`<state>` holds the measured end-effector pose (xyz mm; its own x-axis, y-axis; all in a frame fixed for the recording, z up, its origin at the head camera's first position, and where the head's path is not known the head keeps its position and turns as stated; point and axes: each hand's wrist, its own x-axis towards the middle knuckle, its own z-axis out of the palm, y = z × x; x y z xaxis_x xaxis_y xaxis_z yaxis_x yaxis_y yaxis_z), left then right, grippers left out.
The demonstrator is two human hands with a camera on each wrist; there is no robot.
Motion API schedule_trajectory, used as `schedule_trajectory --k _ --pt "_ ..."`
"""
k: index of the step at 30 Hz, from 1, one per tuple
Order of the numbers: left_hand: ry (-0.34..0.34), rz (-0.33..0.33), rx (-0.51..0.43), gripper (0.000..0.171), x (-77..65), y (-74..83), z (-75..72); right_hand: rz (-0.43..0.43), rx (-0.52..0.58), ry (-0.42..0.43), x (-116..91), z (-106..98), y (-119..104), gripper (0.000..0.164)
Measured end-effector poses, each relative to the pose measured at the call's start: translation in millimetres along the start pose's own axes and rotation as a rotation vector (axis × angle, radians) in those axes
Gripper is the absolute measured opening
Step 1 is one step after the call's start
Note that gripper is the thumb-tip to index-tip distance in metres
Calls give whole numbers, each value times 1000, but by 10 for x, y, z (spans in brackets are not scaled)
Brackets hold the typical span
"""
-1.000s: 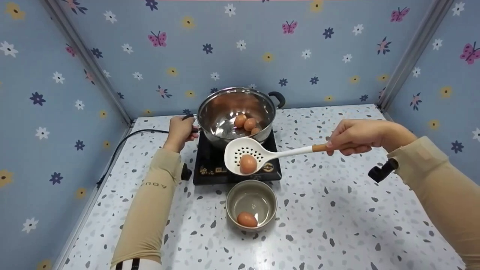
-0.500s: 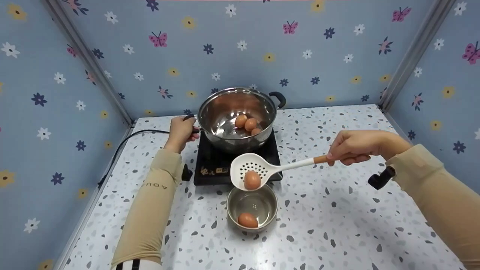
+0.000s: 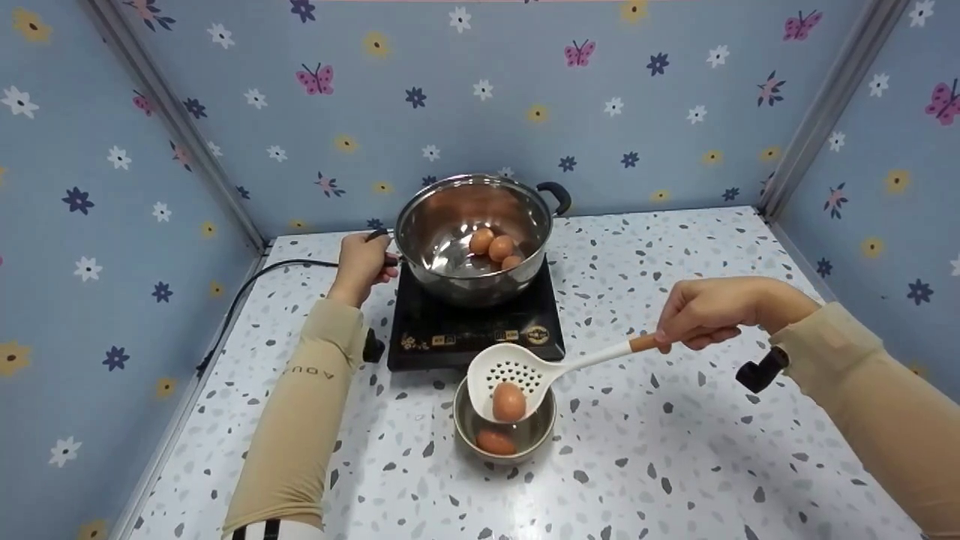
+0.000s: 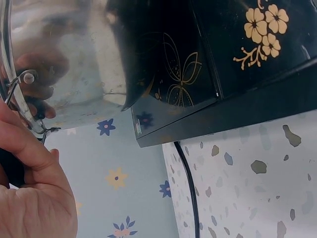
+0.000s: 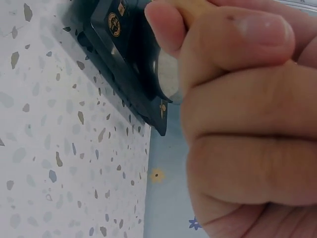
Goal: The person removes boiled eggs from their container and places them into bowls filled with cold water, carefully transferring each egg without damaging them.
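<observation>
My right hand (image 3: 701, 313) grips the wooden handle end of a white slotted spoon (image 3: 504, 360). One brown egg (image 3: 509, 402) lies in the spoon's bowl, which overlaps the far part of a small grey bowl (image 3: 459, 435) in the head view. Inside that bowl lies another brown egg (image 3: 495, 442), partly covered by the spoon. My left hand (image 3: 361, 259) holds the black side handle (image 3: 377, 234) of a steel pot (image 3: 472, 287); in the left wrist view its fingers (image 4: 25, 141) curl round the handle. Several brown eggs (image 3: 501, 248) rest on the pot's bottom.
Under the pot is a black induction cooker (image 3: 472, 352), its cord (image 3: 247, 281) running off to the left. A speckled white tabletop (image 3: 645, 435) carries everything. Flower-patterned walls (image 3: 480, 90) stand at the back and both sides, close behind the pot.
My right hand has lowered and drawn the slotted spoon with its egg toward me, from in front of the pot to over the small bowl. The left hand stays on the pot handle.
</observation>
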<state>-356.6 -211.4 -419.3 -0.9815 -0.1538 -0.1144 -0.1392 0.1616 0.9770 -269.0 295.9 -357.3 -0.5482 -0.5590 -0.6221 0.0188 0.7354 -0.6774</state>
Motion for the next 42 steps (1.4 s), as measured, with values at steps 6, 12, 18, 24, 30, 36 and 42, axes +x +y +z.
schedule_trajectory --k 6,12,18,24,30,36,42 --pt "4 2 5 37 -4 -41 -3 22 -58 25 -7 35 -18 21" --pt "8 3 3 40 -2 -65 -4 16 -101 34 -10 65 -52 21" --pt "8 -8 -25 44 7 -60 21 13 -109 52 -47 76 -76 18" --pt "10 -7 -12 42 -4 -66 28 -2 -123 90 -49 72 -112 18" --pt "8 -2 -12 39 -20 -29 32 -27 -158 104 -55 87 -170 19" --pt "16 -14 -9 40 -19 -14 24 -45 -222 122 -50 122 -238 19" --pt "16 -8 -7 42 -7 8 19 -65 -257 162 -62 168 -309 17"
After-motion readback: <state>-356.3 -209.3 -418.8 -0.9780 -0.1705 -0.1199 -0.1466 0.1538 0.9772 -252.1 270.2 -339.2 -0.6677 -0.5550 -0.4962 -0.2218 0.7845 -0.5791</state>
